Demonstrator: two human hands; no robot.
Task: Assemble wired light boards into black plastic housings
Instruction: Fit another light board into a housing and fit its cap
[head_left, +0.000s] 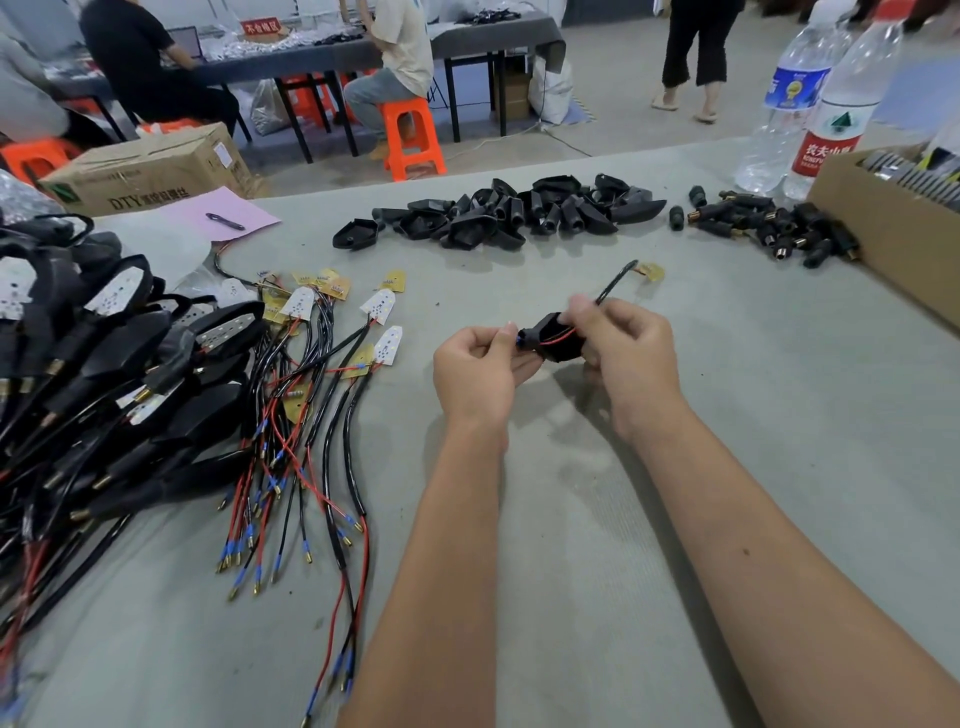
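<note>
Above the table's middle I hold one black plastic housing (551, 338) between both hands. My right hand (623, 353) grips its right side, fingers curled round it. My left hand (480, 371) pinches the red and blue wire ends (524, 339) at the housing's left end. A black sleeved cable (615, 283) rises from the housing to a small yellow light board (650, 270) hanging free. Loose wired light boards (332, 358) lie spread at the left. Empty black housings (498, 215) are piled at the back.
Finished assemblies (104, 374) are heaped at the far left. Black connector caps (769, 228) lie beside a cardboard box (893, 228) at the right. Two water bottles (810, 98) stand at the back right. A pink sheet with a pen (223, 215) lies back left. People sit at tables beyond.
</note>
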